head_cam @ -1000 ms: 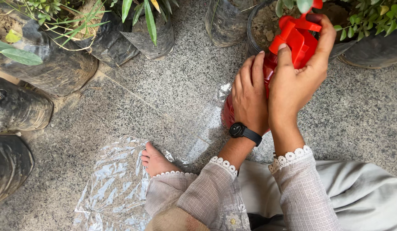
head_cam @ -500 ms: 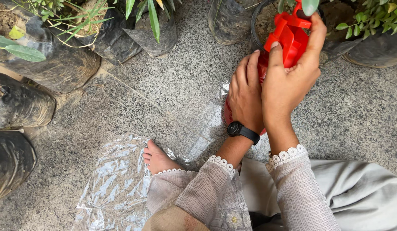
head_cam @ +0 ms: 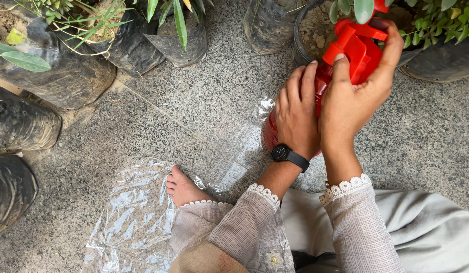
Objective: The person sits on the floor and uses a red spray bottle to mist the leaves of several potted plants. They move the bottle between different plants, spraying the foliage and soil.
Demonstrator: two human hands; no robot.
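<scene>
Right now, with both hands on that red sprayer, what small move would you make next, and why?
Probably squeeze the trigger. The right hand wraps the pump head of the red spray bottle, the left hand steadies its body, and the head sits by the soil of the black pot.

My sleeves, watch and trousers

My left hand [head_cam: 296,117] and right hand [head_cam: 351,103] are bare, with no rings that I can see. On my left wrist I wear a black watch [head_cam: 281,152] with a round dark face and a black strap. My sleeves [head_cam: 254,230] are a thin, pale grey-beige cloth woven in a fine check, each cuff edged with white scalloped lace [head_cam: 345,186]. My trousers [head_cam: 421,232] are loose, plain light grey. My foot [head_cam: 183,189] is bare, with a lace hem just above it.
</scene>
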